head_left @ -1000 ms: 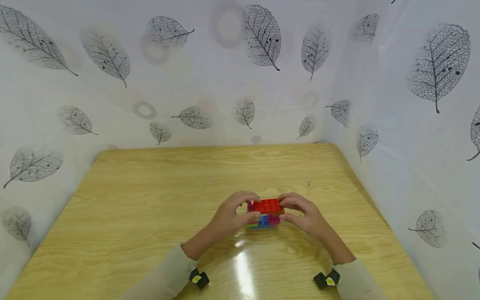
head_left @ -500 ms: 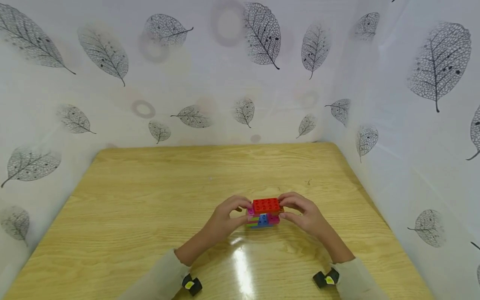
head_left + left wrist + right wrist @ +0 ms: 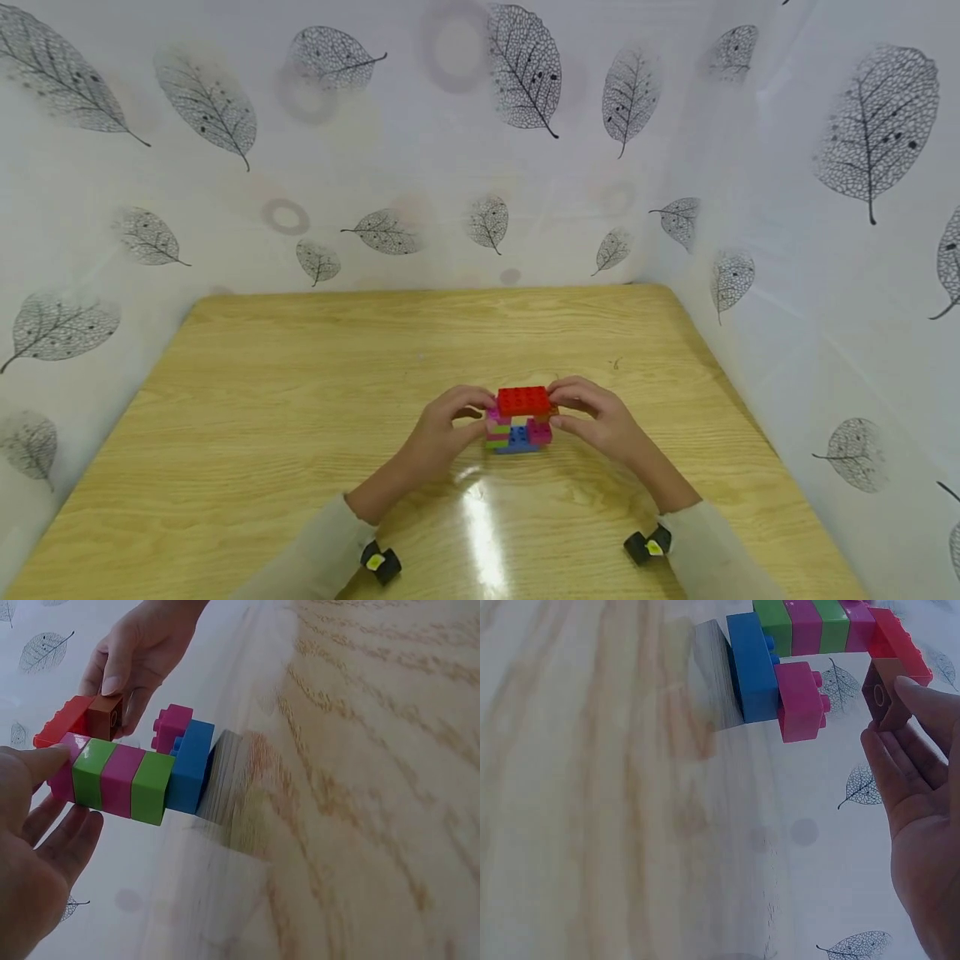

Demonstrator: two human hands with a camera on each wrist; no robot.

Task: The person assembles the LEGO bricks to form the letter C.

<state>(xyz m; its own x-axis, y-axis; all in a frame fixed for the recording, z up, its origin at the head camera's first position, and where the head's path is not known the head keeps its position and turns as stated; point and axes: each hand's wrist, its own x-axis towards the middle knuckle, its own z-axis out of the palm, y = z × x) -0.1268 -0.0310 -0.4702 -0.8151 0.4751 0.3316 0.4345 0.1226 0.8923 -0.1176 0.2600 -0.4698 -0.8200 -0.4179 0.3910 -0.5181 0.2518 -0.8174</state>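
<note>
Between my hands stands a small structure of toy building bricks. A blue brick (image 3: 517, 442) is its base. On its left end rises a column of green and pink bricks (image 3: 124, 776). A pink brick (image 3: 799, 701) sits on its right end. Across the top of the column lies a red brick (image 3: 523, 400), with a brown brick (image 3: 889, 691) under its right end. A gap shows between the brown brick and the pink brick below. My left hand (image 3: 446, 429) pinches the column's top pink brick. My right hand (image 3: 603, 421) pinches the brown brick between thumb and fingers.
The structure is on a wood-grain table (image 3: 315, 375), which shows a bright light reflection near the front. White curtains (image 3: 450, 150) with leaf prints hang behind the table and along both sides. A black strap device (image 3: 381, 562) is on each wrist.
My left hand has slid from the red brick to the pink brick at the column's top. Both hands and the structure have shifted slightly left. The right hand keeps its hold.
</note>
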